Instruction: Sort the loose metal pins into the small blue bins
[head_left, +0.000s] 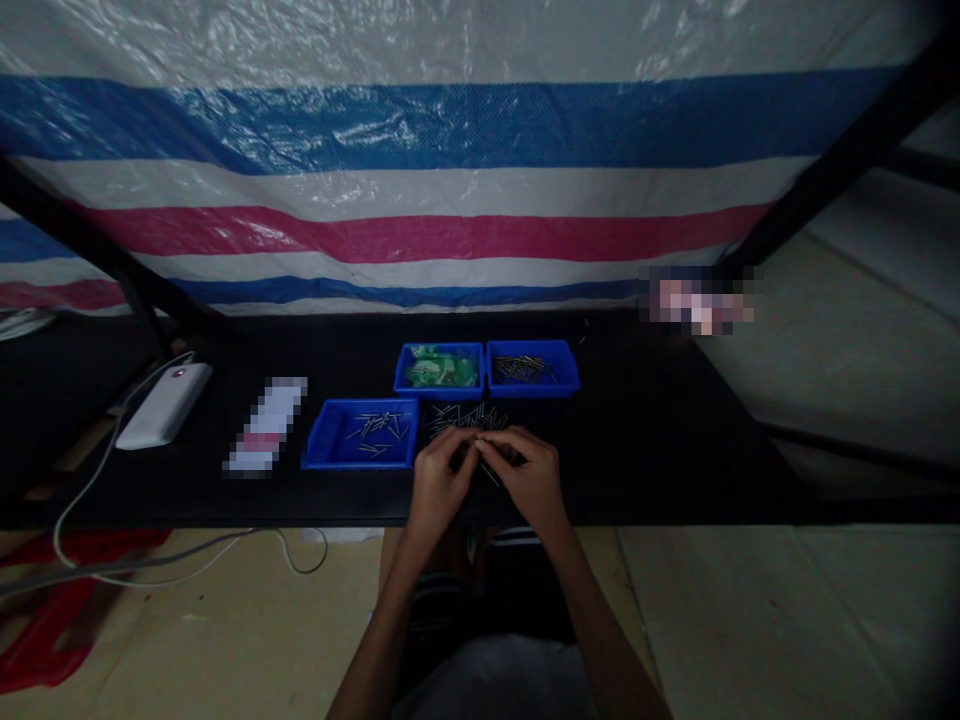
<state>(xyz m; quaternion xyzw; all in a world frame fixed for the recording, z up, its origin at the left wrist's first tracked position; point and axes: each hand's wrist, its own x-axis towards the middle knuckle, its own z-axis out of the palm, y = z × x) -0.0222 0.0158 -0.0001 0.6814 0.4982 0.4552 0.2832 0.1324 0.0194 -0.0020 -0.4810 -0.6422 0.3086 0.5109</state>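
My left hand point(437, 478) and my right hand point(538, 478) meet fingertip to fingertip over the front half of the black table. Both are closed in a pinch around something too small and dark to make out. Just beyond the fingers lies a loose pile of thin metal pins point(450, 412), partly hidden by my hands. To the left is a blue tray point(327, 436) with several scattered pins point(379, 425) in it. Behind the pile, one blue tray point(401, 388) holds green and clear plastic bags point(444, 368), and another blue tray point(571, 384) holds a heap of darker pins point(523, 369).
A white power bank point(166, 405) with a cable point(75, 490) sits on the black table point(637, 450) at the left, near a blurred-out flat object point(267, 428). A striped plastic sheet point(480, 130) hangs behind. Red plastic legs point(45, 640) stand on the floor at lower left.
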